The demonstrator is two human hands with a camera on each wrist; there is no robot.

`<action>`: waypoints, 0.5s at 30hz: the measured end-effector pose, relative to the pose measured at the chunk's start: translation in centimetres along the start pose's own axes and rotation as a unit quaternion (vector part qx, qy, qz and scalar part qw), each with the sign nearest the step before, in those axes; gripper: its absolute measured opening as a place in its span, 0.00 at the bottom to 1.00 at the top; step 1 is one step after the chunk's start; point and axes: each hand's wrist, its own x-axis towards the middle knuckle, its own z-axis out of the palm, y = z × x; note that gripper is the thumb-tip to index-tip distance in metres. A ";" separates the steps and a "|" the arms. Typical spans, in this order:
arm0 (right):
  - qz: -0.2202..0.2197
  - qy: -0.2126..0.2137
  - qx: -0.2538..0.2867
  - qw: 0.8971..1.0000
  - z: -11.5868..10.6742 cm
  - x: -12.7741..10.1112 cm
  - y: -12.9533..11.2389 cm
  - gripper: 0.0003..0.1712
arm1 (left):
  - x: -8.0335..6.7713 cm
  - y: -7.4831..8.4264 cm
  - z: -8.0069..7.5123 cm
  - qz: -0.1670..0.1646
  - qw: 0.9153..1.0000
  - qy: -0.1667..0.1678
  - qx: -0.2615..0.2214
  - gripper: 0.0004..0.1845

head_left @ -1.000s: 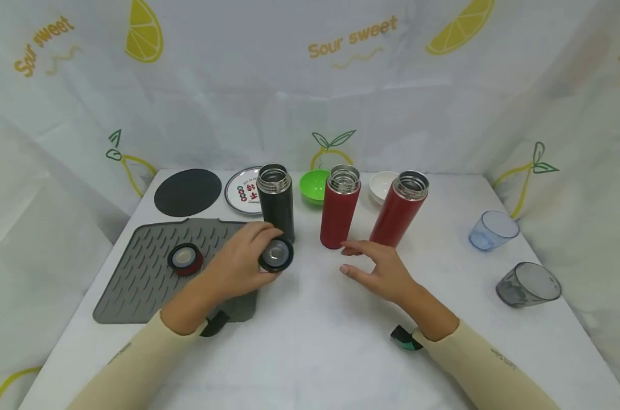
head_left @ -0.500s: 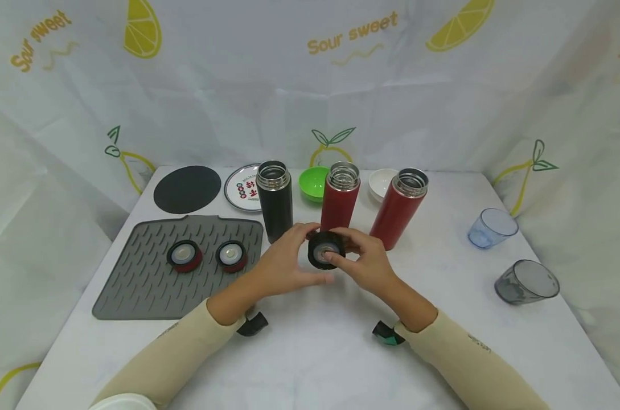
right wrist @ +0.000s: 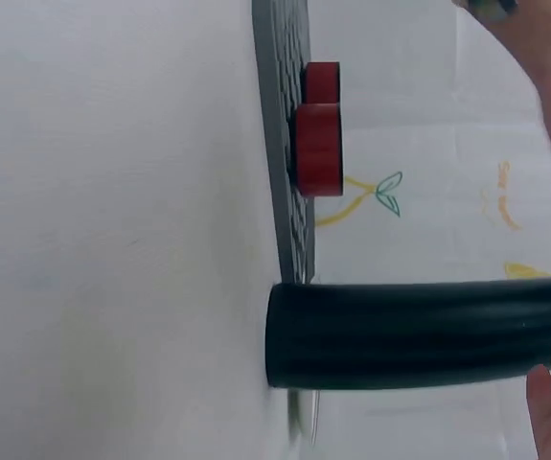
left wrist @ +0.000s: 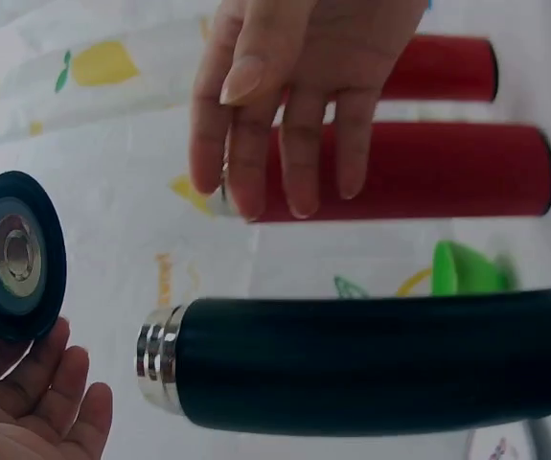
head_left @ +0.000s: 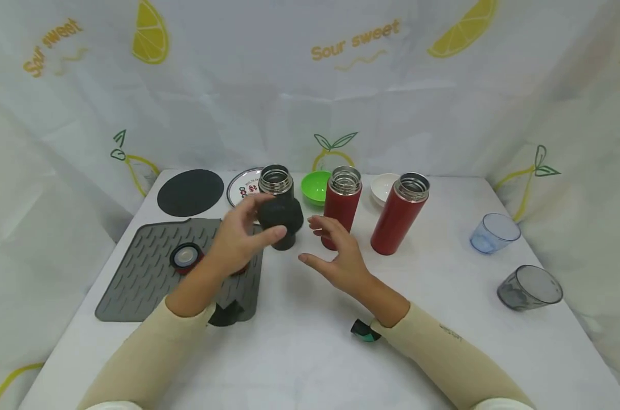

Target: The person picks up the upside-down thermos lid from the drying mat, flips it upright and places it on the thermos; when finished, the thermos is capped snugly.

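Observation:
My left hand (head_left: 238, 239) grips a black bottle lid (head_left: 280, 214) between thumb and fingers, raised in front of the upper part of the black thermos (head_left: 286, 240). In the left wrist view the lid's ringed inner side (left wrist: 16, 254) shows, apart from the thermos's bare steel neck (left wrist: 158, 359). My right hand (head_left: 340, 256) is held in the air to the right of the lid, fingers spread and holding nothing. Behind it stand two uncapped red thermoses, the middle one (head_left: 342, 208) partly covered by the fingers and the right one (head_left: 400, 219) in full view.
A grey ridged mat (head_left: 135, 285) at left bears two red lids, one of them (head_left: 185, 257) plainly visible, the other mostly behind my left wrist. Along the back lie a black disc (head_left: 191, 192), a round plate (head_left: 243, 183), a green bowl (head_left: 316, 189) and a white bowl (head_left: 381, 187). Two tumblers (head_left: 530, 289) stand right.
Half a second ago both hands held the lid before the middle red thermos. The right hand has let go, and the left has carried the lid left and up to the black thermos, turning it.

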 end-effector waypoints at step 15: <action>0.188 0.039 0.059 0.980 5.4 6.0 3.5 0.45 | 6.7 -2.6 -2.6 0.077 0.970 0.157 0.171 0.37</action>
